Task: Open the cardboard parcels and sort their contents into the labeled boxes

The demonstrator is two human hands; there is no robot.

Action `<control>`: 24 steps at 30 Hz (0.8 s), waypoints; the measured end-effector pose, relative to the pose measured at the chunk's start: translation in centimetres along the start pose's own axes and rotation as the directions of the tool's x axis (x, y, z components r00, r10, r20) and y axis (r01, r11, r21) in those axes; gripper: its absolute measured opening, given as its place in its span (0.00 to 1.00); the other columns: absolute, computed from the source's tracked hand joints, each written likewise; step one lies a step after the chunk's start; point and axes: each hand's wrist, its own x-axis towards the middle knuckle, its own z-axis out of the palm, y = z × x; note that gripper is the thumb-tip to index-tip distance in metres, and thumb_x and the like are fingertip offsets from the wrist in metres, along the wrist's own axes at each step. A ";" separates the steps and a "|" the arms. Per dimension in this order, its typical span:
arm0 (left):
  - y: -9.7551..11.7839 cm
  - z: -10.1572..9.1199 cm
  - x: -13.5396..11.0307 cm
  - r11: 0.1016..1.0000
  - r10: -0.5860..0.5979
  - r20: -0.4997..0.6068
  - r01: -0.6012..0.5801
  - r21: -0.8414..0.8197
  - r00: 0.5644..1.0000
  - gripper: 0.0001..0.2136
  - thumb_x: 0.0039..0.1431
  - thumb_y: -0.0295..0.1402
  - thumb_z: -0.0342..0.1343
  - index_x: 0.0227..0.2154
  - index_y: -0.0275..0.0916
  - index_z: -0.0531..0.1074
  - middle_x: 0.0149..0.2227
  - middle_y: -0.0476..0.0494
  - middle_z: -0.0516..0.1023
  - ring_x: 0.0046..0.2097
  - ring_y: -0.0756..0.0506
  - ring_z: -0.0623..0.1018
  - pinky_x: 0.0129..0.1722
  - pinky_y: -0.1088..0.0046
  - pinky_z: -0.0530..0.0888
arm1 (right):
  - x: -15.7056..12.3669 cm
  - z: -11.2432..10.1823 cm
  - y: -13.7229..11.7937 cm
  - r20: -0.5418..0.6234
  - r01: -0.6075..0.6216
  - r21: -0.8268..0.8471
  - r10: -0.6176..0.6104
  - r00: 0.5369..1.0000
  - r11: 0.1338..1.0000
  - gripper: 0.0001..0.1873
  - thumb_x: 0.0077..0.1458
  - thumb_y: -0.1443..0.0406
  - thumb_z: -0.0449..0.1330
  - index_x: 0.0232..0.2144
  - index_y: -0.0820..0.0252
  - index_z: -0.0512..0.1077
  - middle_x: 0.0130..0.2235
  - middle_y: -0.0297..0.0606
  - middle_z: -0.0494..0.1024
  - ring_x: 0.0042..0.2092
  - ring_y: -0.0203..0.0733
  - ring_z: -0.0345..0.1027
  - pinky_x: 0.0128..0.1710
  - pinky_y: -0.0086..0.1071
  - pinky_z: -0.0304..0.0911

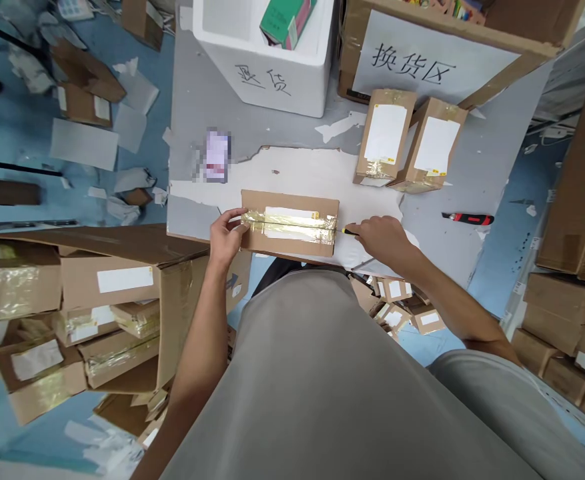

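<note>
A flat cardboard box (289, 223) sealed with a strip of shiny tape lies at the near edge of the grey table (197, 100). My left hand (226, 235) grips its left end, thumb on top. My right hand (382, 240) sits just off the box's right end, closed on a small yellow-and-black cutter (348, 231) whose tip points at the end of the tape seam.
Two taped boxes (385, 137) (429, 145) stand at the back right before a big carton with a paper sign (412, 67). A white foam box (267, 57) sits behind. A red utility knife (467, 218) lies right. Cartons of parcels (72, 313) fill the left; stacked boxes (572, 220) the right.
</note>
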 end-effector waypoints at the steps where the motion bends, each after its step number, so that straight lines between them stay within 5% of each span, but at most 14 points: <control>1: 0.0 0.0 0.0 1.000 0.004 0.001 -0.004 0.005 1.000 0.23 0.53 0.40 0.66 0.53 0.41 0.82 0.52 0.38 0.87 0.53 0.36 0.86 0.58 0.56 0.83 | -0.5 -0.1 0.2 0.003 -0.003 0.009 0.003 1.000 1.000 0.24 0.77 0.69 0.56 0.67 0.49 0.80 0.49 0.51 0.91 0.50 0.53 0.83 0.42 0.38 0.60; 4: -0.5 -0.3 0.1 1.000 0.010 -0.022 -0.010 0.013 1.000 0.23 0.54 0.40 0.65 0.54 0.40 0.82 0.55 0.37 0.86 0.54 0.36 0.85 0.59 0.56 0.83 | -2.1 0.0 1.5 -0.035 -0.036 0.094 0.040 0.999 0.995 0.21 0.76 0.67 0.59 0.63 0.47 0.84 0.46 0.48 0.91 0.49 0.54 0.84 0.43 0.38 0.63; 7: -1.5 -1.2 0.6 1.000 0.017 -0.075 -0.018 -0.013 0.997 0.24 0.53 0.40 0.65 0.54 0.40 0.82 0.58 0.36 0.86 0.54 0.37 0.85 0.61 0.57 0.82 | -2.2 2.2 3.4 -0.195 -0.070 0.365 0.149 0.969 0.929 0.17 0.77 0.61 0.60 0.61 0.46 0.83 0.47 0.43 0.91 0.47 0.53 0.85 0.44 0.38 0.69; 9: -2.2 -2.0 1.1 0.998 0.029 -0.101 -0.034 -0.045 0.994 0.25 0.53 0.40 0.66 0.54 0.39 0.82 0.59 0.36 0.85 0.54 0.38 0.85 0.63 0.56 0.81 | -0.5 5.0 3.9 -0.296 0.000 0.652 0.255 0.920 0.758 0.17 0.78 0.56 0.60 0.61 0.50 0.80 0.47 0.41 0.90 0.43 0.49 0.85 0.43 0.37 0.72; 11: -3.0 -2.8 1.6 0.997 0.039 -0.123 -0.047 -0.060 0.992 0.24 0.53 0.39 0.66 0.53 0.40 0.82 0.59 0.36 0.85 0.54 0.38 0.85 0.64 0.56 0.80 | 2.3 8.2 3.1 -0.273 0.102 0.904 0.378 0.885 0.414 0.23 0.75 0.47 0.61 0.59 0.56 0.78 0.45 0.39 0.88 0.34 0.43 0.82 0.38 0.35 0.75; 13: -3.5 -3.3 2.1 0.998 0.043 -0.142 -0.051 -0.048 0.989 0.22 0.54 0.39 0.65 0.52 0.40 0.82 0.58 0.36 0.86 0.55 0.38 0.85 0.65 0.55 0.80 | 5.4 11.2 1.1 -0.152 0.121 0.988 0.493 0.856 0.094 0.31 0.65 0.38 0.67 0.51 0.57 0.76 0.39 0.35 0.85 0.27 0.38 0.77 0.30 0.32 0.73; 16: -4.0 -3.7 2.5 0.999 0.047 -0.155 -0.050 -0.017 0.987 0.21 0.55 0.39 0.63 0.52 0.41 0.81 0.57 0.37 0.85 0.56 0.38 0.85 0.65 0.56 0.80 | 8.5 13.8 -3.5 0.012 0.092 0.976 0.467 0.884 -0.199 0.36 0.50 0.36 0.76 0.43 0.56 0.74 0.27 0.24 0.77 0.25 0.37 0.75 0.28 0.29 0.71; 20: -4.2 -4.2 2.9 0.995 0.087 -0.168 -0.078 0.056 0.982 0.19 0.56 0.39 0.61 0.51 0.42 0.79 0.52 0.39 0.84 0.52 0.40 0.84 0.59 0.61 0.82 | 9.3 13.6 -8.5 0.086 0.097 0.915 0.424 0.901 -0.392 0.32 0.46 0.42 0.79 0.38 0.55 0.72 0.24 0.20 0.74 0.24 0.33 0.72 0.26 0.26 0.69; 24: -4.4 -3.8 2.8 0.987 0.141 -0.178 -0.124 0.105 0.974 0.17 0.58 0.39 0.62 0.50 0.44 0.78 0.46 0.42 0.83 0.48 0.41 0.82 0.58 0.61 0.81 | 8.1 11.4 -9.1 0.108 0.138 0.906 0.532 0.840 -0.400 0.29 0.45 0.47 0.80 0.38 0.56 0.73 0.27 0.22 0.75 0.24 0.32 0.72 0.25 0.27 0.69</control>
